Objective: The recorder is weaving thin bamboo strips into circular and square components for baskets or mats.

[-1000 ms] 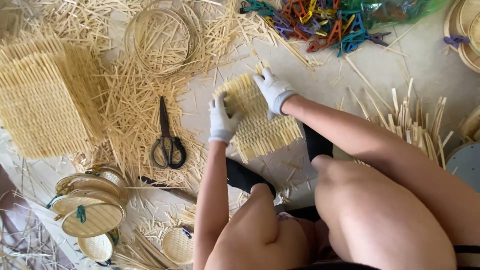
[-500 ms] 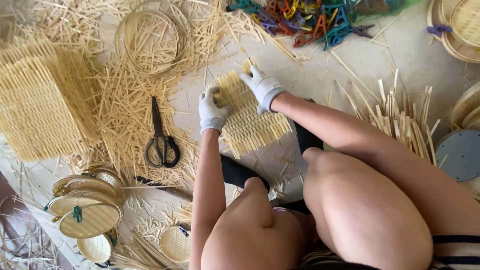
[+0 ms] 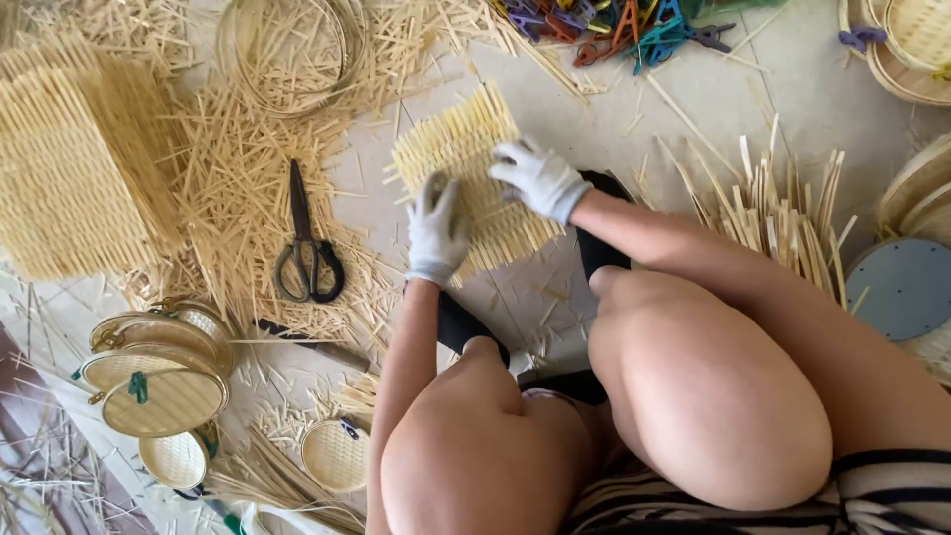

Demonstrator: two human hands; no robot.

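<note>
A pale concrete floor (image 3: 792, 109) lies strewn with bamboo slivers. The gloved left hand (image 3: 434, 230) and gloved right hand (image 3: 538, 178) press flat, fingers spread, on a small woven pale-yellow bamboo mat (image 3: 466, 149) just before the knees; its edges remain ragged and untrimmed, black-handled scissors (image 3: 307, 248) lying unused nearby.

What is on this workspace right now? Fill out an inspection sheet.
Surface: pale floor, strewn with bamboo slivers.
Job's things: small woven bamboo mat, flat on the floor.
Clutter: black scissors; larger woven mats; bamboo hoop; coloured clips; round woven lids; bamboo strips.
Grips: gloved left hand and right hand press on the mat.
Cables: nothing seen.
Surroundings: round baskets at right.
</note>
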